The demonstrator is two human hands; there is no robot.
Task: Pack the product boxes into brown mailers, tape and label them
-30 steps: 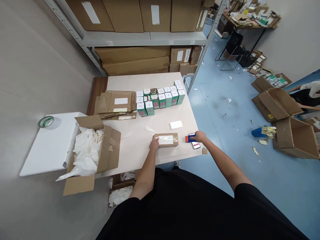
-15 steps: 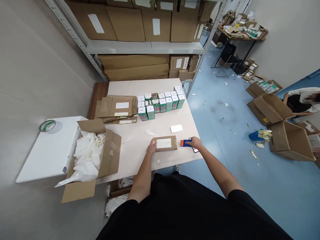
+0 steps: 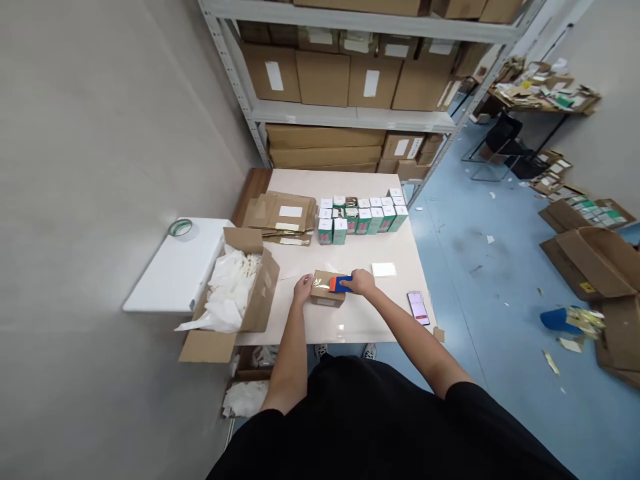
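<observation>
A small cardboard box (image 3: 320, 295) rests on the table in front of me, with shiny clear tape across its upper face and a white label on the side toward me. My left hand (image 3: 302, 289) grips the box's left end. Closed around a flat blue hand tool with an orange end (image 3: 341, 284) is my right hand (image 3: 362, 283). The orange end lies against the taped face; whether it has a blade I cannot tell. A white card (image 3: 383, 269) lies just beyond my right hand, and a phone (image 3: 419, 308) sits to the right.
Green-and-white boxes (image 3: 370, 220) stand in rows at the back of the table (image 3: 295, 320), beside flattened cardboard (image 3: 285, 212). An open carton (image 3: 260, 293) of white packing material is on the left, near a tape roll (image 3: 180, 227). A loaded shelf (image 3: 345, 115) rises behind.
The box has been turned, so its labelled face is now toward me. My right hand has moved left from over the phone, bringing the blue tool onto the box. The view has shifted.
</observation>
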